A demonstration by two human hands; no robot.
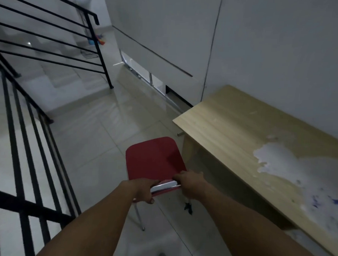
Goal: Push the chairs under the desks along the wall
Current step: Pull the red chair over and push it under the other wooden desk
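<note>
Chair (pixel 155 158): red seat, chrome frame, standing on the tiled floor (pixel 98 136) just off the near-left corner of the desk (pixel 241 131), not under it yet. Both hands are closed on the chrome bar along the top of the backrest: left hand (pixel 144 190) wrapped around the left end with the thumb below, right hand (pixel 191 184) clamped over the right end.

Risks, as I judge them:
- Seat points away from the person, roughly parallel to the front edge of the surface, so a straight push just runs it along the desk. It needs a turn to the right first.
- Turning too close could knock the seat edge or right legs into the desk's side panel (pixel 188 148) at the corner.
- Floor looks glossy; legs may skid or scrape if the push is uneven between hands.
- Stair railing (pixel 47 142) sits near on the left, limiting swing room.

Orientation: long axis runs from backrest to seat front, pointing up-frame toward the far wall (pixel 159 30). Chair stands upright as far as I can tell; only one leg (pixel 139 215) shows clearly.
</note>
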